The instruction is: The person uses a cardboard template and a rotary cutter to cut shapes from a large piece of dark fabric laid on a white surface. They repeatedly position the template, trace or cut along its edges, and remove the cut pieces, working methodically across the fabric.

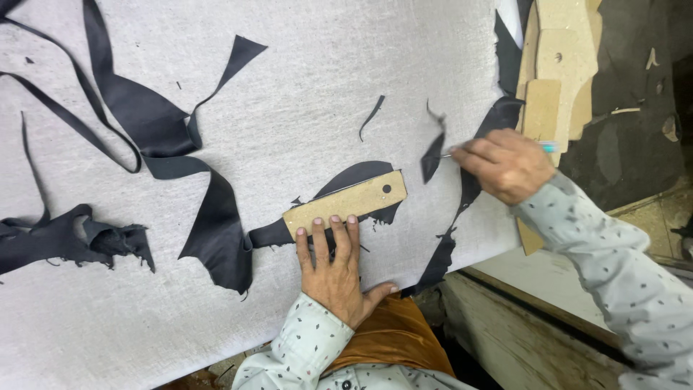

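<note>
On the pale grey cutting table (303,87), two hands work a wooden template over black material.

Near the table's front edge, the left hand (333,269) lies flat, palm down, fingers spread and extended, their tips pressing the lower edge of a narrow tan pattern board (346,203) with a small hole near its far end. It grips nothing, only pins the board onto a dark cut piece (357,175) showing from under it. Off to the right, the right hand (505,165) is curled closed around a slim tool (550,146) with a teal end, its thin point reaching toward a small black scrap (433,155) standing up from the surface. Long black strips and offcuts (166,137) trail across the left side, and more tan templates (556,65) are stacked at the right corner.
</note>
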